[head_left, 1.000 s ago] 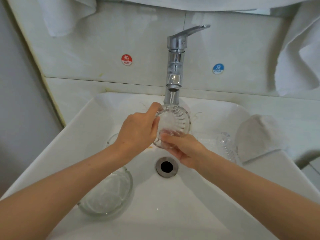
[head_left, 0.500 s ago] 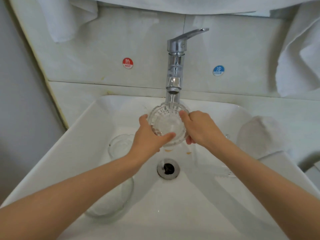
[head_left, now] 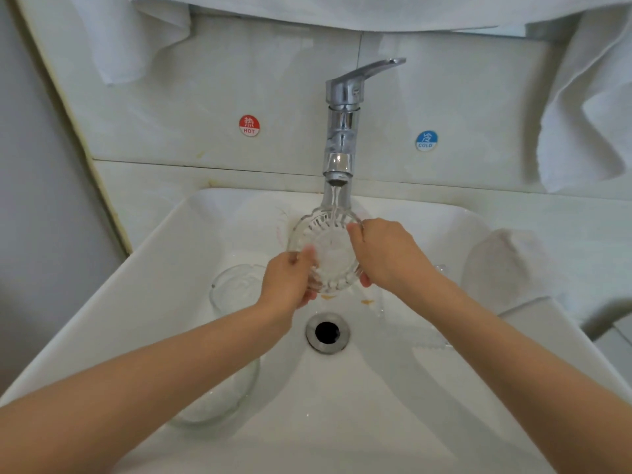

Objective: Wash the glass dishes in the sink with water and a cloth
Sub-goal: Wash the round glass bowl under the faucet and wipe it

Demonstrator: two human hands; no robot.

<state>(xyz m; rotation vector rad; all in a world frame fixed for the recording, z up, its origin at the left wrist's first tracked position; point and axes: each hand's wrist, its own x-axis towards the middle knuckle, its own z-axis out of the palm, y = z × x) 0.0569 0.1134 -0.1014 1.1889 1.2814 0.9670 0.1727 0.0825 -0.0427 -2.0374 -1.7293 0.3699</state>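
– Bowl on the left: why is it parked there?
– That glass bowl (head_left: 236, 289) sits in the sink (head_left: 154, 268) by the left wall, partly under the forearm. I'd guess it is waiting its turn, clear of the stream.
– And the hands?
– The left hand (head_left: 287, 285) curls round the near-left edge of the ribbed glass dish (head_left: 330, 254). Its thumb is blurred across the inside, probably rubbing. The dish is tilted with its open face toward the person, directly under the tap (head_left: 342, 131). That way the water (head_left: 333, 203) lands inside and can run off toward the drain (head_left: 327, 332). The right hand (head_left: 386, 254) clasps the right rim with fingers behind, which looks like steadying.
– The cloth?
– The cloth (head_left: 506, 268) lies on the sink's right edge, apart from both hands. It is within reach but not in use.
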